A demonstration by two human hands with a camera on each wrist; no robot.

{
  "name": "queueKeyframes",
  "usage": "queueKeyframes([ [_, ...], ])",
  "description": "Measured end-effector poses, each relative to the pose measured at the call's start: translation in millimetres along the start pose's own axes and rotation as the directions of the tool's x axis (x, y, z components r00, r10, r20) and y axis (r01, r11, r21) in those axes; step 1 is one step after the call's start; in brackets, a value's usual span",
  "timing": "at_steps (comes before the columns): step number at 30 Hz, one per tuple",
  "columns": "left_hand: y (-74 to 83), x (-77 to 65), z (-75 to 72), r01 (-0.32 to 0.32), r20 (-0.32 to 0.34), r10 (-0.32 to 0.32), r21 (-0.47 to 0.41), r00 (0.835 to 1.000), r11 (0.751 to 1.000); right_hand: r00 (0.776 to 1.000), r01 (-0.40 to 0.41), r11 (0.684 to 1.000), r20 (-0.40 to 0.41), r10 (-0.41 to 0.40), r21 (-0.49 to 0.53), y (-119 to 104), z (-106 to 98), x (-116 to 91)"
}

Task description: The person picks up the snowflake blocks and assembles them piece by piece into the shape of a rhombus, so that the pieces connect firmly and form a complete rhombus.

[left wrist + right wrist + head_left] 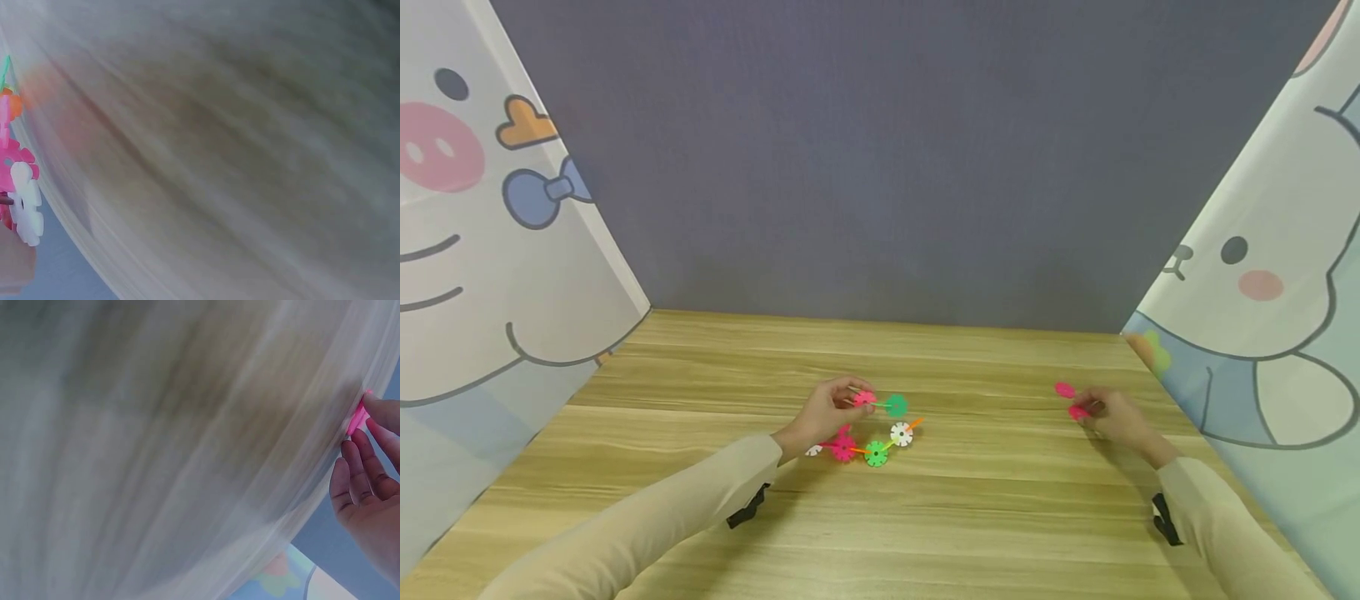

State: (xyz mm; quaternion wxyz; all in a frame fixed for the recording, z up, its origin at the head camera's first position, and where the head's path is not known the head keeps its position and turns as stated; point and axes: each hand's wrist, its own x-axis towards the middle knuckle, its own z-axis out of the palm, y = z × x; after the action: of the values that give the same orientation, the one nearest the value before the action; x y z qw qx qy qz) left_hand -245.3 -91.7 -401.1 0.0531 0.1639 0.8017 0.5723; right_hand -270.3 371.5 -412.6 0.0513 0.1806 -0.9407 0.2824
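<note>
A chain of notched plastic snowflake discs in pink, green, white and orange curves over the table. My left hand (826, 414) pinches it at a pink disc (864, 400), beside a dark green disc (896, 406). Lower along the chain are a magenta disc (843, 448), a light green disc (876, 453) and a white disc (902, 433). At the left wrist view's edge, part of the chain shows with a white disc (26, 203). Off to the right, my right hand (1116, 415) pinches a loose pink disc (1078, 412) between thumb and fingers. Another pink disc (1064, 389) lies just beyond the fingertips.
The wood-grain table (970, 517) stretches beneath both hands. A dark grey panel (880, 167) stands along its back edge. Cartoon-printed panels rise on the left (445, 333) and on the right (1285, 333), the right one close to my right arm.
</note>
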Motion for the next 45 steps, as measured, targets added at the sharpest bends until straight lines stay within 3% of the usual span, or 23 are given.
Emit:
queueKeyframes([
  [10,-1.1,-1.7,-1.3,0.018,-0.016,-0.017,0.005,1.000,1.000,0.999,-0.032,0.996,-0.014,0.031,-0.080,-5,1,4],
  [19,-1.7,-3.4,-2.1,0.040,-0.013,-0.040,0.003,0.999,0.999,0.999,0.037,0.999,0.017,-0.037,-0.006,-10,-6,7],
  [23,-1.4,-3.9,-2.9,0.039,-0.007,-0.040,-0.015,0.999,0.999,0.998,0.027,0.999,0.047,-0.030,0.045,-18,-10,7],
  [26,-1.3,-4.1,-3.3,0.032,-0.006,-0.032,-0.017,0.999,0.999,0.999,0.027,0.999,0.031,-0.027,0.025,-24,-9,10],
  [30,-1.2,-3.8,-2.7,0.023,-0.007,-0.023,-0.013,1.000,1.000,1.000,0.022,1.000,0.016,-0.022,0.012,-34,-3,15],
  [40,-2.8,-0.5,-1.0,0.006,-0.021,-0.006,-0.005,1.000,1.000,0.992,0.126,0.985,-0.037,-0.123,0.119,-68,23,28],
  [45,-2.5,0.8,-0.6,0.006,-0.013,-0.006,-0.022,1.000,1.000,0.990,0.138,0.975,-0.020,-0.137,0.176,-87,38,35],
])
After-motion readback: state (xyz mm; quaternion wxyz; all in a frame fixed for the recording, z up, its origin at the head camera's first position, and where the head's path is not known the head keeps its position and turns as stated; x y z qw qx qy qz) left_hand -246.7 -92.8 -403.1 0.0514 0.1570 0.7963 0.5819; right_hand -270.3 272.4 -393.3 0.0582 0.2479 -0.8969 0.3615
